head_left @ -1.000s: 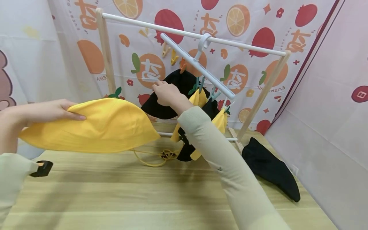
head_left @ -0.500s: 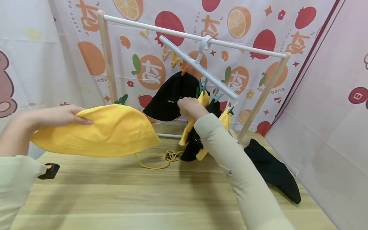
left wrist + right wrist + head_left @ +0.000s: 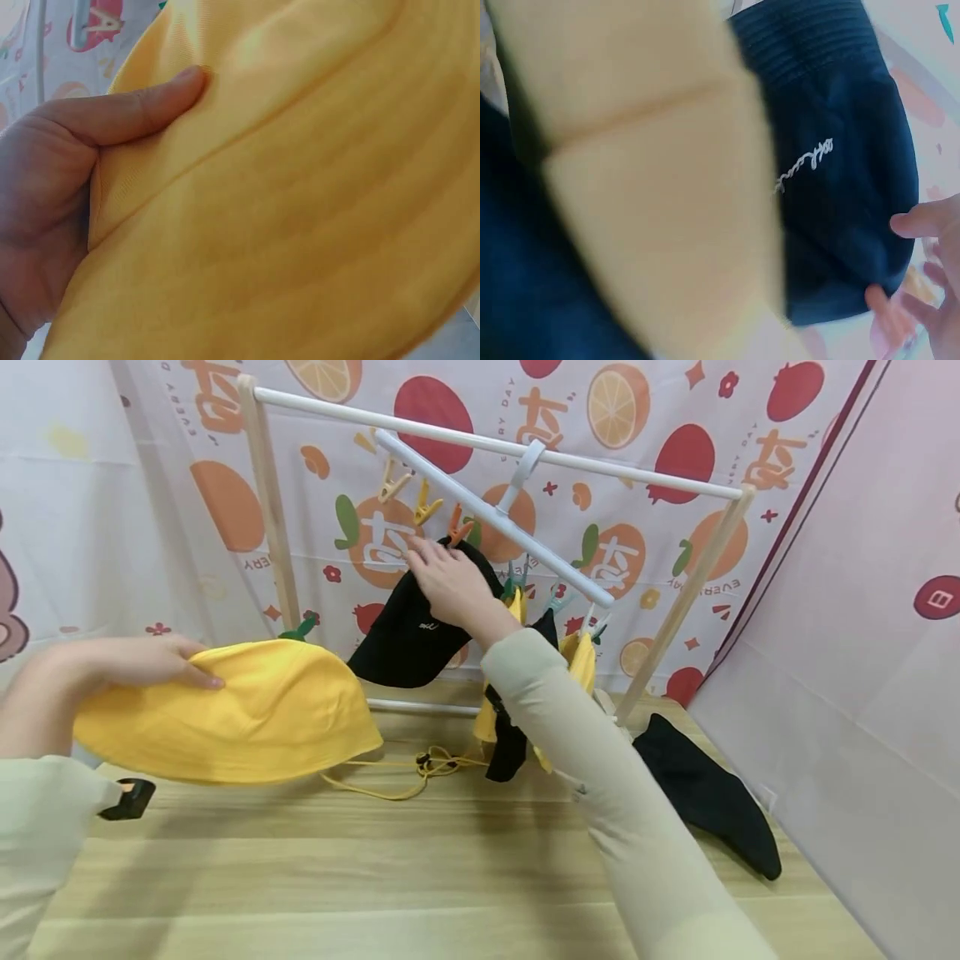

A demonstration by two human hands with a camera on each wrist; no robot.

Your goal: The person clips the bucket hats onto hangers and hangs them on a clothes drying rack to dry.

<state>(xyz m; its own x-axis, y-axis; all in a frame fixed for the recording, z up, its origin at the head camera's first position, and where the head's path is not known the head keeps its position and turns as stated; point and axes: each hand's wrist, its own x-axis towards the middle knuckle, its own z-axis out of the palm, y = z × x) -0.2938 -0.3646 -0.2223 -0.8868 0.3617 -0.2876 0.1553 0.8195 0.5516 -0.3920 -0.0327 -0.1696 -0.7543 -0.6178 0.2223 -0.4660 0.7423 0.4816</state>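
Observation:
My left hand [image 3: 138, 667] grips a yellow bucket hat [image 3: 255, 718] by its side, the thumb pressed on the cloth in the left wrist view. Its fingers behind the hat are hidden. With loosely extended fingers, my right hand [image 3: 453, 587] touches the upper part of a black bucket hat [image 3: 405, 647]. That hat hangs beneath an orange clothespin [image 3: 457, 527] on a pale blue clip hanger [image 3: 480, 510]. White script shows on its side in the right wrist view, where a blurred yellow hat [image 3: 660, 180] fills the foreground.
The hanger hooks over the white bar of a wooden rack [image 3: 262, 485]. Beige and yellow clothespins [image 3: 424, 507] hang at its left end. More yellow and black hats hang behind my right arm. Another black hat [image 3: 705, 793] lies at the table's right; a yellow cord [image 3: 397, 793] trails across the tabletop.
My right hand has moved up and left, from the black hat's right side to near its top. The black hat and the hanger's left end have swung left. The left hand still holds the yellow hat.

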